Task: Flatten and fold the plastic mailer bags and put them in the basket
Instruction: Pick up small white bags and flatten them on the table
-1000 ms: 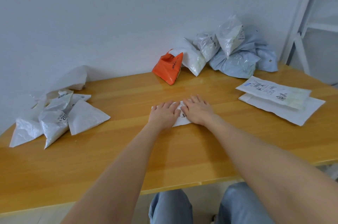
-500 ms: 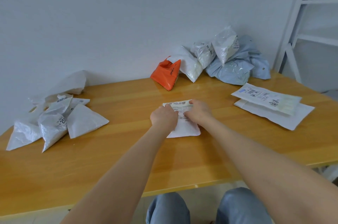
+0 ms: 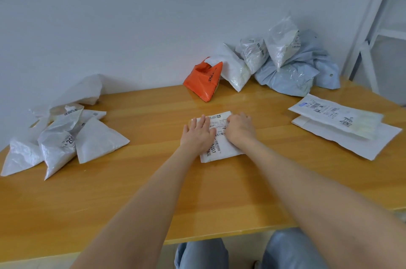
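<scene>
1. the white mailer bag (image 3: 222,148) is lain flat on the wooden table (image 3: 142,185), directly under both hands, its printed label turned upward.
2. the left hand (image 3: 198,134) is laid flat on the bag's left part, fingers straight and slightly spread, nothing being gripped.
3. the right hand (image 3: 240,129) is rested on the bag's right part with fingers bent; whether the plastic is pinched or only pressed cannot be told.
4. a strip of the label is left visible between the two hands, and the bag's near edge is seen below the wrists.
5. beyond the hands, against the wall (image 3: 131,16), an orange bag (image 3: 203,80) is stood.
6. beyond and right of the right hand, a heap of crumpled white and pale blue bags (image 3: 283,66) is piled beside the orange one.
7. well right of the right hand, two flat mailers (image 3: 336,118) are stacked, the labelled one on top.
8. well left of the left hand, a group of triangular folded bags (image 3: 66,139) is gathered.
</scene>
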{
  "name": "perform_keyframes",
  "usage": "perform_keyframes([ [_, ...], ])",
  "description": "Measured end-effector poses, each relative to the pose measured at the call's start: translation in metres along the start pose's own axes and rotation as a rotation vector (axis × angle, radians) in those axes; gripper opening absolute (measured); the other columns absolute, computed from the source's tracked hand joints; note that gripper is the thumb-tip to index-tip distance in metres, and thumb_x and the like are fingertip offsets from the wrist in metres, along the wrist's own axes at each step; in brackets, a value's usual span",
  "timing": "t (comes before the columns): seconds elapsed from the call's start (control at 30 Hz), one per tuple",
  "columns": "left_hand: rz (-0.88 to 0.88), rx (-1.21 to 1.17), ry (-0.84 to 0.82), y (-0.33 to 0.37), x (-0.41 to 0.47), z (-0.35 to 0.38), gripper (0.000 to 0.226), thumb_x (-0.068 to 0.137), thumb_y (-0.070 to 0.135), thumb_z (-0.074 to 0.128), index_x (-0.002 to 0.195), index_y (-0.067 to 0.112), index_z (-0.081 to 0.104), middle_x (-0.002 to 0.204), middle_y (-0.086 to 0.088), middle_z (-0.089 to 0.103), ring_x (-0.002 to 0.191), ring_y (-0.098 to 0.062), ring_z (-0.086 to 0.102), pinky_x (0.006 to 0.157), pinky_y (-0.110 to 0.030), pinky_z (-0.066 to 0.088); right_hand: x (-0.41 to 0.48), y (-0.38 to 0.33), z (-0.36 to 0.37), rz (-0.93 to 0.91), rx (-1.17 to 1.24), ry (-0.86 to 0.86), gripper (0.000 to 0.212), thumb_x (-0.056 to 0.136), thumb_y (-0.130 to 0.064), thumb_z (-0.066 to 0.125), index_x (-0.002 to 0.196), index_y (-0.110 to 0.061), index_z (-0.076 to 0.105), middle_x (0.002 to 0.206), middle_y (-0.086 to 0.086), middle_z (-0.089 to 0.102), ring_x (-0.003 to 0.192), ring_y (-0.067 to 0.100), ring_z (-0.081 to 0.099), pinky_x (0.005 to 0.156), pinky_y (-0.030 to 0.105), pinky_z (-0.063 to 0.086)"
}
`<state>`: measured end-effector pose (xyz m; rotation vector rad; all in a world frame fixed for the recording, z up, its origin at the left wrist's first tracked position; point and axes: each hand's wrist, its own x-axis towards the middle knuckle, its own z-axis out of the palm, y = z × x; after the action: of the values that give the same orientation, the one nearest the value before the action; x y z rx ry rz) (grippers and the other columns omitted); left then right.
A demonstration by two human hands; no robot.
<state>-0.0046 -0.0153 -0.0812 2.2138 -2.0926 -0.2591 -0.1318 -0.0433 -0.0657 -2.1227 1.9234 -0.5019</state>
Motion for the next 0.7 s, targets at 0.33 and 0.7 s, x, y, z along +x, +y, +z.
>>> perform_keyframes([
  [0.33, -0.002, 0.05, -0.037, 0.001, -0.001, -0.003, 0.056, 0.102, 0.038, 0.012, 0.154, 0.017, 0.002, 0.161, 0.0, -0.005, 0.148, -0.024, -0.006, 0.119, -0.048, 0.002, 0.014, 0.003, 0.004, -0.302, -0.185, -0.291, 0.055, 0.104, -0.034, 0.017, 0.155, -0.015, 0.006, 0.162, 0.0, -0.005, 0.148, 0.026, -0.01, 0.12, 0.043, 0.006],
  [0.7, -0.008, 0.033, -0.048, 0.001, -0.001, -0.004, 0.056, 0.102, 0.04, 0.012, 0.154, 0.02, 0.003, 0.161, 0.001, -0.004, 0.148, -0.024, -0.005, 0.119, -0.048, 0.002, 0.015, 0.005, 0.009, -0.264, -0.196, -0.393, 0.058, 0.103, -0.038, 0.011, 0.155, -0.016, -0.003, 0.161, 0.001, -0.013, 0.147, 0.026, -0.014, 0.12, 0.044, -0.003],
])
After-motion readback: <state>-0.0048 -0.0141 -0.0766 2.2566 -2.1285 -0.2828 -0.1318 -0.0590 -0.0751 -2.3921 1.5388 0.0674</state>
